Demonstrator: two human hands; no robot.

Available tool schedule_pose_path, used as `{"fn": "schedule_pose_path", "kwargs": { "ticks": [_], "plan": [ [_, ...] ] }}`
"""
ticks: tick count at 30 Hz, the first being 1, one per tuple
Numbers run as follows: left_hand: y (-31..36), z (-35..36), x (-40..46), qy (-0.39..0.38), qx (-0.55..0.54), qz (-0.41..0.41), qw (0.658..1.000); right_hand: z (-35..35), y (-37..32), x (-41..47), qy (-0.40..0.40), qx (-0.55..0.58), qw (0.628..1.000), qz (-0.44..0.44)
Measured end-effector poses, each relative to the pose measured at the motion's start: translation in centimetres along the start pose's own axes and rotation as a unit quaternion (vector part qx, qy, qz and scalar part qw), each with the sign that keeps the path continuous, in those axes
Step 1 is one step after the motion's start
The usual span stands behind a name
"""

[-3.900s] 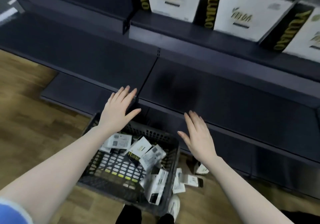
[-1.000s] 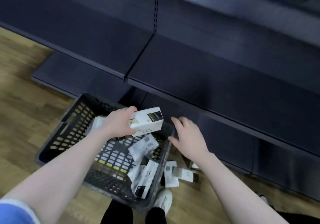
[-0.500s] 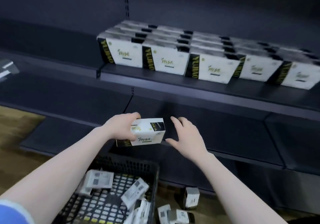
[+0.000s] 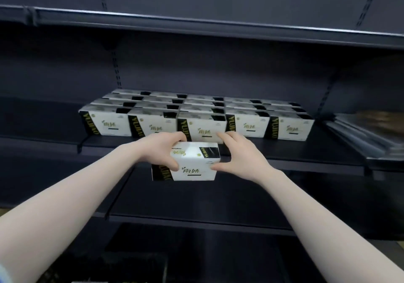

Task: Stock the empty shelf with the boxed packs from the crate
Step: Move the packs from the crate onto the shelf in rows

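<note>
A white boxed pack with a black and yellow side hangs in the air in front of the dark shelf. My left hand grips its left end, fingers over the top and thumb on the front. My right hand holds its right end, thumb on the front face. Several rows of the same packs stand on that shelf, just behind the held one. Only a dark rim of the crate shows at the bottom.
A lower shelf lies beneath my arms, and an upper shelf edge runs across the top. Some stacked metal parts sit on the shelf at the right. The shelf left of the rows is bare.
The pack has risen from the crate to the level of the stocked shelf. My right hand, earlier open beside it, now holds its right end. The view has tilted up.
</note>
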State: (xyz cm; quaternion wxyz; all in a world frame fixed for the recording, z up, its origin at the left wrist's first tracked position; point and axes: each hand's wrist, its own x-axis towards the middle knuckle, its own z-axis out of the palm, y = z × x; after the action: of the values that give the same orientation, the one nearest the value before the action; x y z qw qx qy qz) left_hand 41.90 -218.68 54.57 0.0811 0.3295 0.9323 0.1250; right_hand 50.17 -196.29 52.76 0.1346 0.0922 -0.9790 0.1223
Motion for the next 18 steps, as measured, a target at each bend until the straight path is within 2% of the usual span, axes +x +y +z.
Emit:
{"fn": "schedule_pose_path", "kwargs": {
  "ticks": [9,18],
  "plan": [
    [11.4,-2.1,7.6,0.04,0.014,0.052,0.998,-6.5,9.4,0.3,-0.021,-0.004,0.999,-0.024],
    [14.4,-1.3,11.4,0.038,0.029,0.079,0.996,-7.8,13.6,0.1,-0.017,0.008,1.0,-0.004]
  ]
}}
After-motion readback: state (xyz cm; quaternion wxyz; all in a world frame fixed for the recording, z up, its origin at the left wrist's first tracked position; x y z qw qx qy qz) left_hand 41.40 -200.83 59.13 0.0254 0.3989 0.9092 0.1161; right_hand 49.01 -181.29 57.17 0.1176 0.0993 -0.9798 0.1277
